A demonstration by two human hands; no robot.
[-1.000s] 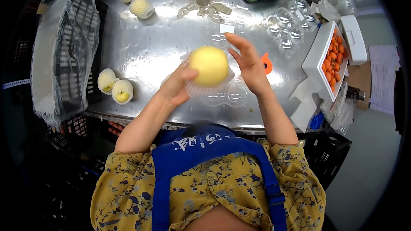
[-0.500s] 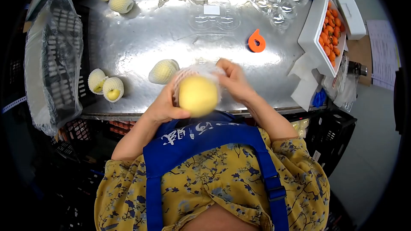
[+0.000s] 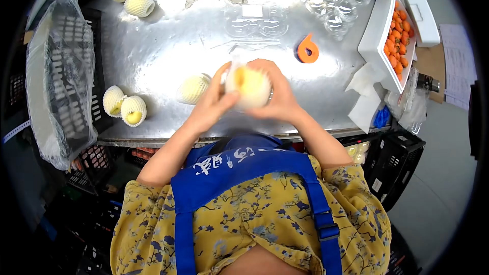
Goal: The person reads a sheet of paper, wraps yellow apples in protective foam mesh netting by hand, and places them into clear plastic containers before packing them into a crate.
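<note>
Between my two hands, just above the table's front half, is a yellow apple (image 3: 253, 87) in a white foam net, blurred by motion. My left hand (image 3: 214, 99) grips its left side, thumb across the front. My right hand (image 3: 279, 91) curls round the right side and top. Left of my hands lies a netted apple (image 3: 192, 89). Further left, two more netted apples (image 3: 133, 111) rest against each other, and another pair (image 3: 139, 4) sits at the back left.
An orange tape dispenser (image 3: 305, 42) lies right of my hands. Clear plastic clamshells (image 3: 333, 7) are at the back. A white foam box (image 3: 375, 46) of small orange fruit stands at the right edge. A plastic-lined black crate (image 3: 61, 81) flanks the left.
The apple has moved up and right, away from my body, and the foam net now covers more of it. My right hand has gone from pulling at the net to cupping the fruit.
</note>
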